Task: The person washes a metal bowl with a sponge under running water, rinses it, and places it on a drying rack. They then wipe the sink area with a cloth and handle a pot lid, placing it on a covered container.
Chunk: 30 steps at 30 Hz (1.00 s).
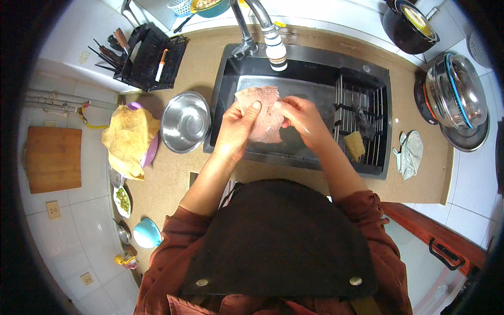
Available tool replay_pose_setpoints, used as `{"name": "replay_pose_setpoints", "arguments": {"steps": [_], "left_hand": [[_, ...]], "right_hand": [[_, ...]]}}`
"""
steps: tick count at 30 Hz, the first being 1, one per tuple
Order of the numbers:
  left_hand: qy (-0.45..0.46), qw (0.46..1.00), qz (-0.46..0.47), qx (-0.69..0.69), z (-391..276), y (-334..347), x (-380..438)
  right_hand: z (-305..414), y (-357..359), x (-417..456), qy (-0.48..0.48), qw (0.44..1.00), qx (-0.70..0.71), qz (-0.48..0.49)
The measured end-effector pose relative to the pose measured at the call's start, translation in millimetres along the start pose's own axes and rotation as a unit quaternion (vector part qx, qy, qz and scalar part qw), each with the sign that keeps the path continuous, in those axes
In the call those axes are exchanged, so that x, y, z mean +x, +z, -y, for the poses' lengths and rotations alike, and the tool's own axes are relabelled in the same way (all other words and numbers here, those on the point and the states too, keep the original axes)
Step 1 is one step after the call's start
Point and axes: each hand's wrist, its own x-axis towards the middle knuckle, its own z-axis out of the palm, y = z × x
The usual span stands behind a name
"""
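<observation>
Over the black sink (pixel 299 155) a pinkish mesh cloth (pixel 264 128) with dark specks is held up. My left hand (pixel 238 128) grips its left edge, thumb on top. At the cloth's right edge, my right hand (pixel 301 118) pinches it between thumb and fingers. The faucet's white nozzle (pixel 277 53) hangs above the cloth, with no water plainly running from it. A steel bowl (pixel 186 122) stands just left of the sink.
A wire rack (pixel 338 114) with a yellow sponge (pixel 354 145) sits in the sink's right side. A folded cloth (pixel 410 153) lies right of the sink. At left are a purple basin (pixel 151 151) under a yellowish cloth (pixel 128 138), a knife rack (pixel 147 55) and a blue bowl (pixel 147 232).
</observation>
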Motion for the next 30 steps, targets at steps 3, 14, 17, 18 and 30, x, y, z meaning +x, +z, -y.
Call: {"name": "replay_pose_setpoints", "arguments": {"steps": [3,14,17,18,30], "left_hand": [[0.000,1.000,0.007,-0.015,2.6,4.1,-0.6],[-0.069,0.982,-0.061,-0.164,-18.3,4.5,4.7],[-0.087,0.975,-0.064,-0.196,-16.3,2.4,5.3],[-0.088,0.975,-0.063,-0.193,-16.5,1.3,5.7],[-0.011,0.984,-0.061,-0.167,-4.9,13.6,-5.6]], "right_hand": [[-14.7,-3.6,10.9,-0.054,0.995,-0.080,-0.001],[-4.5,9.7,-12.6,-0.305,0.935,-0.170,-0.065],[-2.3,16.4,-16.6,-0.399,0.874,-0.262,-0.090],[-3.0,16.5,-16.4,-0.402,0.866,-0.277,-0.103],[-16.5,15.8,-4.6,-0.387,0.845,-0.334,-0.160]]}}
